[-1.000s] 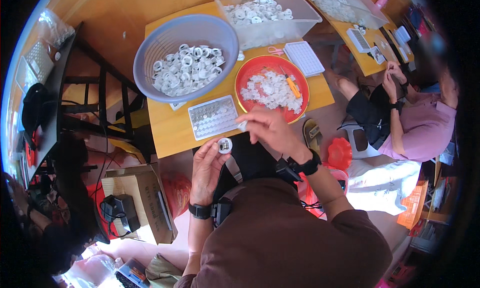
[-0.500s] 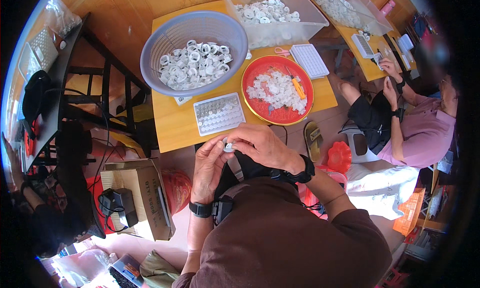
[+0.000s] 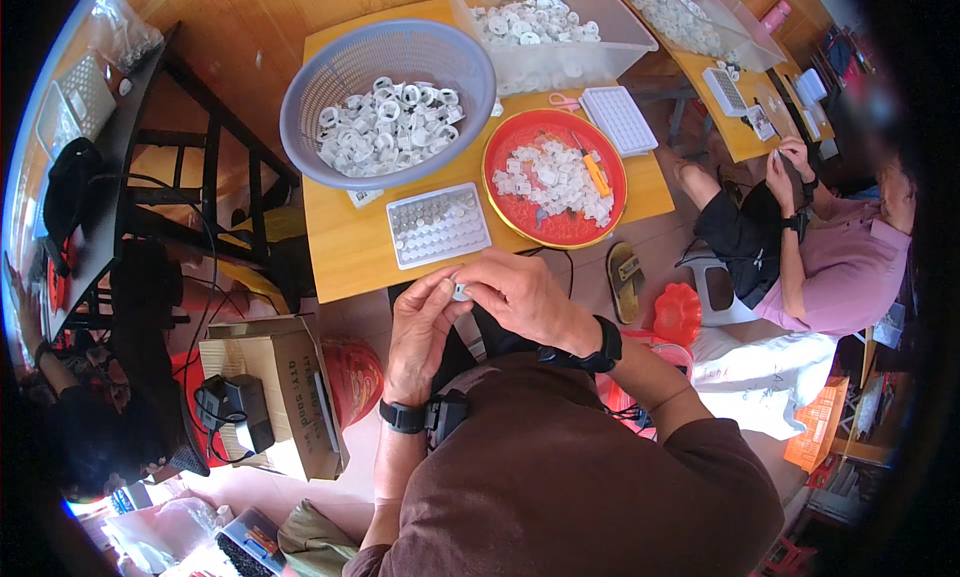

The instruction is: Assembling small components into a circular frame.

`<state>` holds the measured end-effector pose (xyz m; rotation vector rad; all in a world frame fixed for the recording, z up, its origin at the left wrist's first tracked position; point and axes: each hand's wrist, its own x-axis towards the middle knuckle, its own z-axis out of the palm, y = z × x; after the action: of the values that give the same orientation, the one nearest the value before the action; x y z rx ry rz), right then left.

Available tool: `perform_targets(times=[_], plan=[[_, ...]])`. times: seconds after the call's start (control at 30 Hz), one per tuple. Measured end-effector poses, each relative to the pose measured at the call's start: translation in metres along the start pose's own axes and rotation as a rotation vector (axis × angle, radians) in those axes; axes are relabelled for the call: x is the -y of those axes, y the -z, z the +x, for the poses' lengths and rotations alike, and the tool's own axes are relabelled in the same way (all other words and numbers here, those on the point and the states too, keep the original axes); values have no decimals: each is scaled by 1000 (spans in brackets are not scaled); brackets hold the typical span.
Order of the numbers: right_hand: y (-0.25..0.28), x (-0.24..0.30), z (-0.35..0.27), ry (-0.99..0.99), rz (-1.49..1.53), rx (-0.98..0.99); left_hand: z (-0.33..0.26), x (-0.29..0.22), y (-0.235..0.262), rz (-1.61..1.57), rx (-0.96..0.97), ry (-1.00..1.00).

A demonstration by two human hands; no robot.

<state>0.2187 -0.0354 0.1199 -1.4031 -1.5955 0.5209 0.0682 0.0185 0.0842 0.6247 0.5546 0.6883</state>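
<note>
Presently, note a small white plastic part [image 3: 460, 293] in mid-air, at the near left of the red round tray [image 3: 572, 229] and mostly covered by fingertips. Read the left hand [image 3: 415, 332] as closed in a pinch, with thumb and forefinger on the left side of the part. Read the right hand [image 3: 520, 292] likewise as pinching, with fingertips on the right side; cannot tell the exact contact beneath the curled fingers.

Expect low weight and a stiff shell, judging by the small size and plastic look. Allow for some slip on smooth walls and for possible damage to thin edges under hard squeezing. Take hold at opposite outer sides with thumb and fingertip pads, leaving the upper face free.

For orientation, treat the exposed pale face, with a small dark spot, as turned upward. Cannot tell the long axis, with so little exposed.

Locate other items from the red round tray: inside, loose whitish pieces [image 3: 545, 182] and an orange-handled tool [image 3: 596, 177]; to the left, a shallow compartmented tray [image 3: 445, 258] with small discs [image 3: 432, 215]; at the far left, a blue-grey perforated basin [image 3: 310, 97] with white ring-shaped fittings [image 3: 390, 122].
</note>
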Motion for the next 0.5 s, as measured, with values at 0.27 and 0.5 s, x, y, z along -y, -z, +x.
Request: perform_targets(times=[0.27, 0.5], plan=[[-6, 2, -9, -13, -108, -53, 0, -1, -7, 92, -25, -12], [-8, 3, -7, -293, 313, -209, -1, -11, -18, 132, -39, -27]])
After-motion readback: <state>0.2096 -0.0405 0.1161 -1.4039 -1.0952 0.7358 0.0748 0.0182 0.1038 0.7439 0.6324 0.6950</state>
